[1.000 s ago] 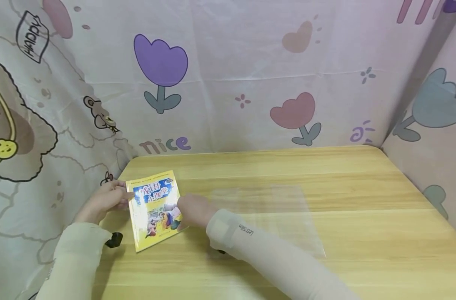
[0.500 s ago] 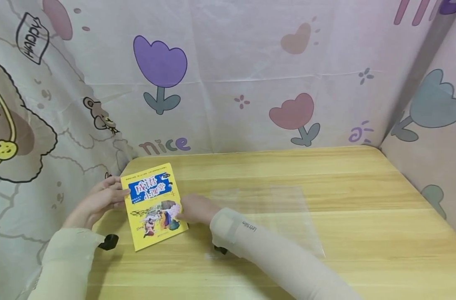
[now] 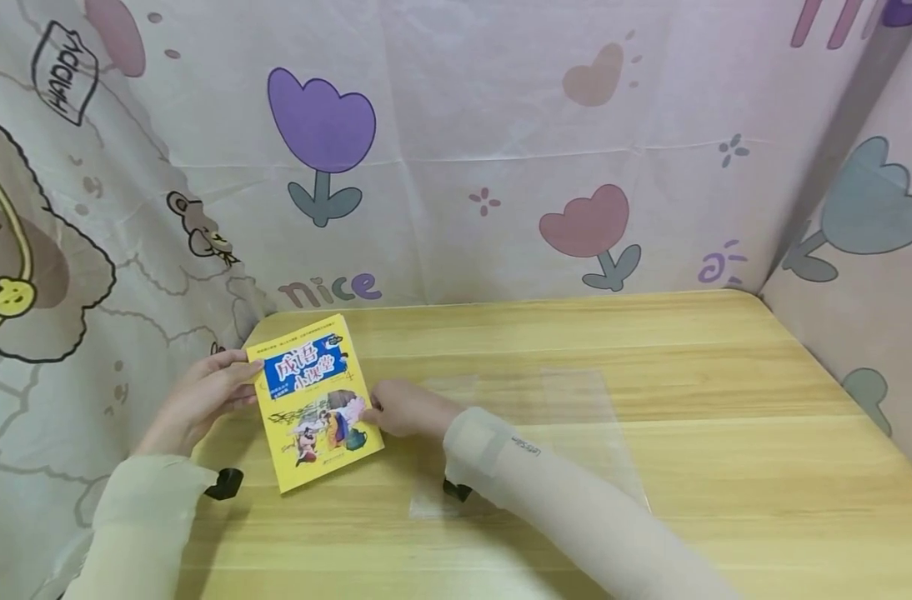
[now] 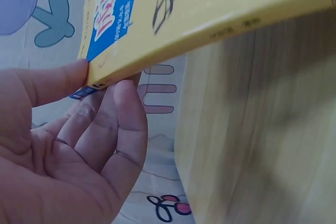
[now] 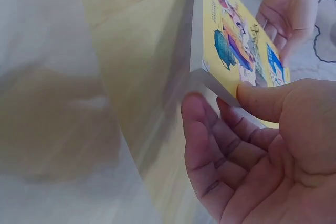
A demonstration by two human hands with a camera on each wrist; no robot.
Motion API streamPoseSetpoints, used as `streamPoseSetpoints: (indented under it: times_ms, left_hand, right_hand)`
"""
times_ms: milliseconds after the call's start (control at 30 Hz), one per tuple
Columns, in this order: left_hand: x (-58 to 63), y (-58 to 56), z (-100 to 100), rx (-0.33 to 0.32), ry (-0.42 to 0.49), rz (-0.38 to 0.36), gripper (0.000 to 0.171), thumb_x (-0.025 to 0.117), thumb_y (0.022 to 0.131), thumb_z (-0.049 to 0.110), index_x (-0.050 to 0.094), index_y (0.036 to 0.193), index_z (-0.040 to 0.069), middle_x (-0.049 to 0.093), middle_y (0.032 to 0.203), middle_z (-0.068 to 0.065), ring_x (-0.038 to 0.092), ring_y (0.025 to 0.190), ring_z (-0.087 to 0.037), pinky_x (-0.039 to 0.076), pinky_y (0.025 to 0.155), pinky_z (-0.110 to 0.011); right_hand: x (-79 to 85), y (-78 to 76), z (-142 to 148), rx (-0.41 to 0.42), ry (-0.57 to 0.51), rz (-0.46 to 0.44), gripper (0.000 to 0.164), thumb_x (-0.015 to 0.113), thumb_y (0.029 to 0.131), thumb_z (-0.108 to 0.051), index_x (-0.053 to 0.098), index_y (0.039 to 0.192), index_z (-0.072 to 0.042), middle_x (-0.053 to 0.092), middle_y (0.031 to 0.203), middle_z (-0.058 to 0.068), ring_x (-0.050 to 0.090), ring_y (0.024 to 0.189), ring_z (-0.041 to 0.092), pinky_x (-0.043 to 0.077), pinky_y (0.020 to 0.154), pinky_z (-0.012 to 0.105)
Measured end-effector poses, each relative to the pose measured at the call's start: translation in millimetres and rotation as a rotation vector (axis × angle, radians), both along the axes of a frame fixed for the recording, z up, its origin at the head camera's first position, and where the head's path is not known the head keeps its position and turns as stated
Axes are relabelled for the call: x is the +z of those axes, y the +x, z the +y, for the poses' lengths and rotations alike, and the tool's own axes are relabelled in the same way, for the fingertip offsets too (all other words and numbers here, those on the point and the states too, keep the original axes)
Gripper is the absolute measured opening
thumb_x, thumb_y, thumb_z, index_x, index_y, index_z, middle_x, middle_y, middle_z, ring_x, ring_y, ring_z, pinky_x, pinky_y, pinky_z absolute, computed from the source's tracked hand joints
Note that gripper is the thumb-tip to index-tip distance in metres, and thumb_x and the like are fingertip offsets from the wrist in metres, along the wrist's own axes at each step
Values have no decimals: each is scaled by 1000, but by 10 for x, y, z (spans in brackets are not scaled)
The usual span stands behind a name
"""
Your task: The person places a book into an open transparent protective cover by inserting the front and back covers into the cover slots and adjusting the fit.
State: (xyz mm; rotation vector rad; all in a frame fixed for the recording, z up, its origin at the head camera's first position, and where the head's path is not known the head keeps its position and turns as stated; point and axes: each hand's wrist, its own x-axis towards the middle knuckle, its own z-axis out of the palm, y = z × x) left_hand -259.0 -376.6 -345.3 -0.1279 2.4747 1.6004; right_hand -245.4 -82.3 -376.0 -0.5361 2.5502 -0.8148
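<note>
A yellow paperback book [image 3: 302, 421] with a blue title panel and a drawn scene is held tilted above the left part of the table, front cover up. My left hand [image 3: 201, 396] pinches its spine edge near the top; in the left wrist view the thumb lies on the cover and the fingers [image 4: 131, 114] are under the spine. At the opposite edge, my right hand [image 3: 411, 408] pinches the book, its thumb [image 5: 257, 100] on the cover and a fingertip beneath. Whether it grips the whole thickness or only some leaves is unclear. A clear plastic sheet [image 3: 576, 417] lies flat to the right, partly behind the right forearm.
The wooden table [image 3: 726, 467] stretches right and forward of the hands. A printed curtain [image 3: 441, 100] hangs behind it, with more cloth at both sides. Black pieces [image 3: 226, 483] stick out below both wrists.
The book has risen slightly, and its tilt has changed so that the glare on the cover is gone. My right hand has shifted a little right with the book's edge.
</note>
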Motion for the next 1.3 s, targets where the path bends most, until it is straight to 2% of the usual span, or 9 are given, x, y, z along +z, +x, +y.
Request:
streamPoseSetpoints:
  times_ms: [200, 367, 567, 633, 833, 1000, 1167, 1300]
  left_hand:
    - [62, -10, 138, 17, -78, 41, 51, 52, 104, 38, 45, 133, -3, 69, 91, 14, 70, 80, -5, 61, 75, -25]
    - [114, -1, 280, 40, -139, 67, 60, 53, 103, 40, 40, 141, -5, 68, 92, 13, 70, 78, -5, 61, 74, -26]
    - [166, -8, 483, 73, -225, 86, 55, 54, 102, 42, 45, 135, -1, 71, 101, -3, 70, 76, -10, 61, 71, -27]
    - [183, -11, 543, 62, -237, 84, 54, 54, 102, 42, 46, 134, -1, 72, 105, -8, 70, 77, -12, 61, 72, -28]
    - [229, -11, 694, 19, -241, 98, 56, 57, 101, 42, 47, 135, -2, 74, 106, -9, 72, 80, -12, 59, 70, -29]
    - [232, -32, 856, -12, -255, 126, 52, 59, 100, 43, 54, 129, -1, 74, 109, -11, 74, 79, -12, 57, 67, -29]
    - [239, -65, 1066, -59, -274, 142, 47, 60, 100, 41, 58, 123, 0, 72, 114, -18, 75, 83, -16, 58, 67, -29]
    - [256, -78, 1244, -89, -290, 132, 48, 60, 99, 42, 59, 124, 2, 70, 117, -19, 75, 90, -22, 58, 68, -29]
  right_hand:
    - [64, 25, 152, -8, -85, -49, 25, 60, 101, -33, 63, 84, -14, 69, 76, 4, 53, 60, 12, 41, 55, 22]
    - [81, 46, 297, 9, -121, -56, 23, 61, 101, -31, 64, 86, -13, 71, 78, 5, 57, 61, 13, 44, 54, 21]
    - [50, 66, 470, 31, -184, -80, 19, 63, 100, -29, 67, 91, -12, 70, 73, 1, 64, 65, 18, 48, 53, 21]
    - [42, 82, 533, 35, -195, -82, 19, 63, 100, -28, 67, 91, -12, 70, 74, 1, 65, 65, 19, 49, 53, 21]
    - [51, 121, 748, 37, -214, -63, 19, 65, 99, -28, 65, 89, -12, 71, 71, 2, 64, 61, 19, 46, 52, 21]
    - [56, 176, 945, 19, -253, -90, 15, 66, 98, -25, 66, 95, -11, 71, 72, 1, 65, 62, 20, 50, 54, 24]
    - [32, 238, 1154, 31, -268, -65, 14, 65, 99, -23, 68, 101, -9, 71, 73, -1, 62, 58, 15, 53, 54, 26]
    - [20, 302, 1331, 33, -261, -46, 16, 64, 100, -23, 67, 95, -8, 70, 70, 0, 61, 57, 14, 50, 53, 24]
